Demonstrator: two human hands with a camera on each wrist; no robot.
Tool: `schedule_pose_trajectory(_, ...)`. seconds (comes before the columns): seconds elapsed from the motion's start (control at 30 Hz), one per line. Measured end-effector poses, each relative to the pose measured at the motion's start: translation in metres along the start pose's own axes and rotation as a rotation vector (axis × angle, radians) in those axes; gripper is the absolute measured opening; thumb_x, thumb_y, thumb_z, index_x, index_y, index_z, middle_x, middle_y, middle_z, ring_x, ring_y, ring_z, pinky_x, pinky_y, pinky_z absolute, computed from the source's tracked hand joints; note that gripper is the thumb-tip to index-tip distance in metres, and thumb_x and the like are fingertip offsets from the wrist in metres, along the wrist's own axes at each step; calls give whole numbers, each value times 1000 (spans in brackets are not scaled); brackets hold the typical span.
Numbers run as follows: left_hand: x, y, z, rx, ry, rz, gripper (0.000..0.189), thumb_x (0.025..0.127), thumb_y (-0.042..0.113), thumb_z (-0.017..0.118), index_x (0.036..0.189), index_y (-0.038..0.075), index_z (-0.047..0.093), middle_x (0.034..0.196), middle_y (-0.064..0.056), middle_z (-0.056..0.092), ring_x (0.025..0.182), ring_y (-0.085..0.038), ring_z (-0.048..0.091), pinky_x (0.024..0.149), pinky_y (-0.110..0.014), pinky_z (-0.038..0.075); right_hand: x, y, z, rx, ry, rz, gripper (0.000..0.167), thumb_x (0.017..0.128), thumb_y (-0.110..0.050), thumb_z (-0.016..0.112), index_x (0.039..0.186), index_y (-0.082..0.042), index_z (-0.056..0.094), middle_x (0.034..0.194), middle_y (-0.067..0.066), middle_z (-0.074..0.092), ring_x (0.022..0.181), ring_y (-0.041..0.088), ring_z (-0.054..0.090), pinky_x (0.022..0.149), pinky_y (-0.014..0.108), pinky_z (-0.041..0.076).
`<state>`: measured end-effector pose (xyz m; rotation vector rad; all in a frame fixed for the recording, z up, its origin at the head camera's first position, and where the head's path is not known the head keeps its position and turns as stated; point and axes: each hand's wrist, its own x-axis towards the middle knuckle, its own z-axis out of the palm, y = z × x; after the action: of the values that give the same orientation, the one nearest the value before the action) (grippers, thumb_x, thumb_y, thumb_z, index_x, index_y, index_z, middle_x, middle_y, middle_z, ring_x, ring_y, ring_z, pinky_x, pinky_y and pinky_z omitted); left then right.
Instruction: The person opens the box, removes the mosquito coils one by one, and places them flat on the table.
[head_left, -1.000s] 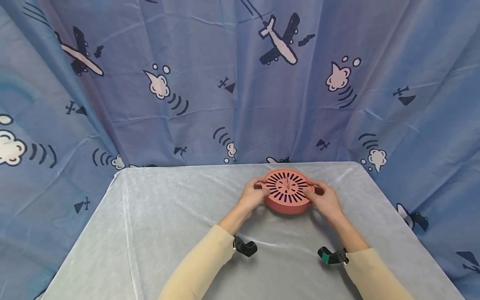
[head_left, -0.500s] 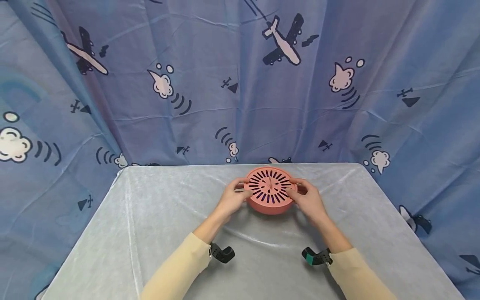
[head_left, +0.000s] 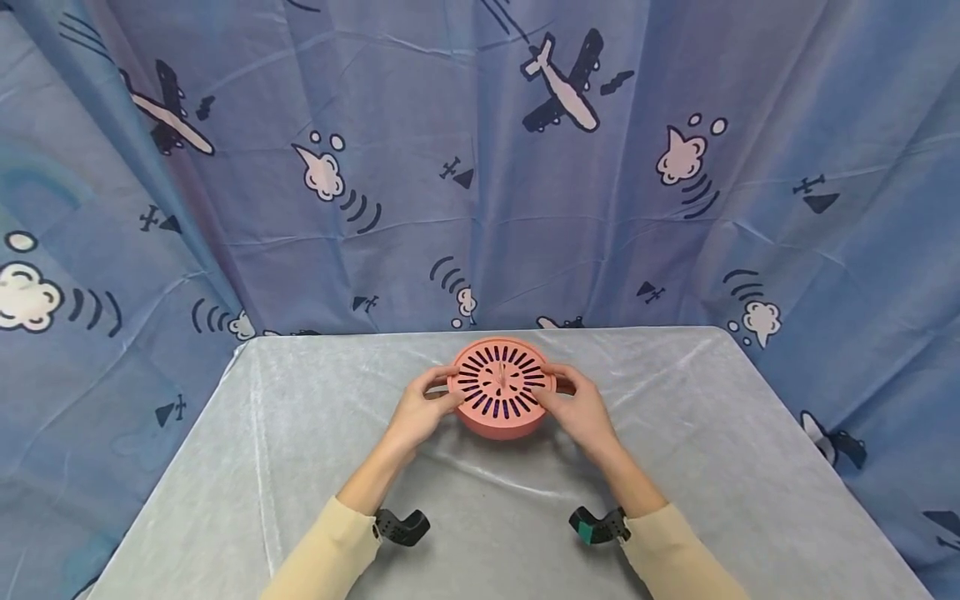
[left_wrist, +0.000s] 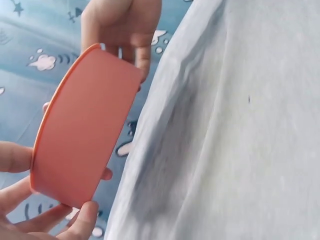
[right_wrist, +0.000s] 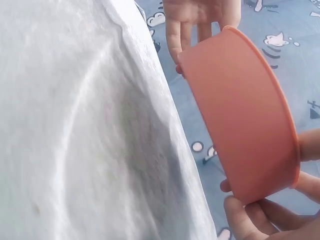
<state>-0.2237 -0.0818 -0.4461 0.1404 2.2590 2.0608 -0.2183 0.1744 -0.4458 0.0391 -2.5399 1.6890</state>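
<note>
A round coral-pink box [head_left: 501, 429] has a flat lid [head_left: 517, 385] with slots radiating around several seed-shaped holes and a small upright piece at the centre. My left hand [head_left: 420, 414] grips its left side, with thumb and fingers at the lid's rim. The right hand [head_left: 587, 414] holds the opposite side in the same way. In the left wrist view the smooth side wall [left_wrist: 90, 120] shows, with fingertips reaching under the lower edge. The right wrist view shows the box [right_wrist: 245, 115] tilted, curtain visible between it and the table. Its contents are hidden, apart from dark purple through the slots.
A table [head_left: 330, 467] covered with a pale grey, creased cloth lies beneath the hands. Its far edge meets a blue curtain [head_left: 405, 150] printed with planes and clouds. Black straps with small devices [head_left: 402, 527] sit on both wrists, below cream sleeves.
Both hands have carried the box leftward across the view, from right of centre to about the middle, and slightly nearer. The grip on it looks the same.
</note>
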Motion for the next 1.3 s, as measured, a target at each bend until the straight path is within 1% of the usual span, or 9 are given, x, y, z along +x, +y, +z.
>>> schedule_pose_trajectory(0.2,-4,-10,-15,-6,-11,6,45,92,5,70,136,2,60,133,-25,57,113,-33,63,90,-38,58,-2,1,15,12,-23,23,49,91,-19,76,136,-6,61,132,18,61,122,34,57,96,44,52)
schedule_pose_trajectory(0.33,-4,-18,-21,-13,-3,0,45,91,3,71,135,-1,60,131,-26,58,111,-34,64,91,-42,58,-3,6,23,25,-39,34,48,90,-17,76,135,-5,62,132,19,61,120,34,58,93,42,53)
schedule_pose_trajectory(0.53,-6,-30,-21,28,-23,-37,44,90,5,72,132,0,62,130,-25,58,107,-30,65,90,-45,58,-8,17,30,14,-44,73,46,90,-13,76,132,-2,62,127,21,63,117,34,60,87,36,55)
schedule_pose_trajectory(0.63,-7,-34,-21,39,-31,-44,43,90,6,72,132,1,62,130,-23,57,107,-30,65,89,-45,58,-9,19,31,20,-49,95,45,90,-13,76,132,-3,62,126,20,62,116,33,60,82,33,56)
schedule_pose_trajectory(0.83,-8,-37,-24,31,-15,-55,40,91,3,69,130,0,62,128,-24,56,106,-30,65,87,-43,59,-5,18,35,58,-90,97,43,89,-9,74,129,-1,61,124,21,62,111,32,62,74,31,59)
schedule_pose_trajectory(1.0,-7,-38,-27,40,-23,-56,41,91,3,68,131,0,60,128,-24,56,107,-31,64,86,-39,59,-2,16,34,61,-112,114,39,90,-8,74,127,-1,63,122,21,62,108,31,63,73,32,60)
schedule_pose_trajectory(1.1,-5,-37,-27,81,-41,-39,41,92,4,66,133,1,59,129,-25,55,109,-31,63,85,-37,59,0,15,30,39,-123,112,36,93,-10,72,127,-1,64,124,21,62,108,32,63,75,34,61)
schedule_pose_trajectory(1.17,-3,-36,-27,109,-55,-29,42,92,4,66,134,1,58,130,-24,55,110,-32,63,85,-37,59,1,13,26,-15,-118,95,35,94,-13,71,127,-2,64,125,20,63,110,33,63,78,36,60)
schedule_pose_trajectory(1.3,-1,-33,-28,142,-72,-22,43,93,4,64,134,1,56,131,-24,55,112,-33,62,85,-38,59,5,9,20,-151,-94,15,36,95,-19,68,127,-2,65,126,19,65,117,36,61,91,46,55)
